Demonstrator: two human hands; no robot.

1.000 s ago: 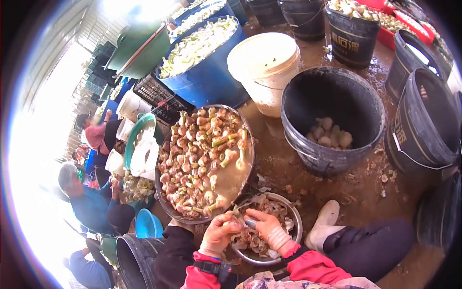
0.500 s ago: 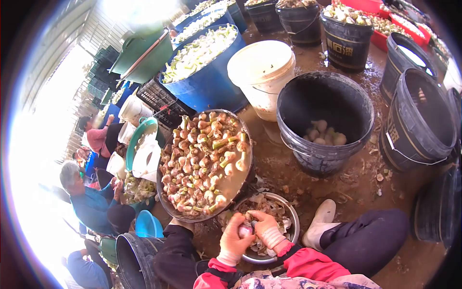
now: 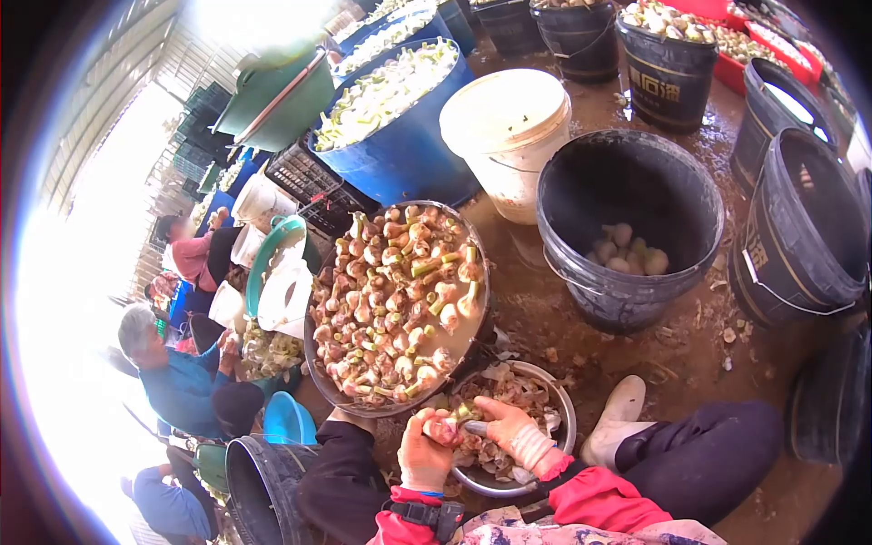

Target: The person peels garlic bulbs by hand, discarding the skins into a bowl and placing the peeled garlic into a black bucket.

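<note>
Fingers [image 3: 436, 432] of the left hand [image 3: 425, 454] clench around a garlic bulb [image 3: 448, 427], holding it just above a metal bowl [image 3: 568, 413] of papery skins. The right hand [image 3: 513, 434] meets it from the other side, its fingers closed on a small grey blade [image 3: 473, 426] that touches the bulb. Both wrists come out of red cuffs at the bottom edge.

Just beyond the bowl and touching its far rim sits a wide basin [image 3: 487, 282] heaped with unpeeled garlic in murky water, many stalks cut short and green. To its right stands a black bucket [image 3: 581, 300] with a few pale, peeled bulbs at the bottom. A white bucket [image 3: 509, 136] stands behind, beside a blue tub [image 3: 409, 159] piled with cut stalks. More dark buckets line the right side and the back of the wet brown floor. A white boot [image 3: 622, 404] rests near the bowl.

At far left, a person in blue [image 3: 177, 386] and another in pink [image 3: 193, 256] sit over their own heaps.
</note>
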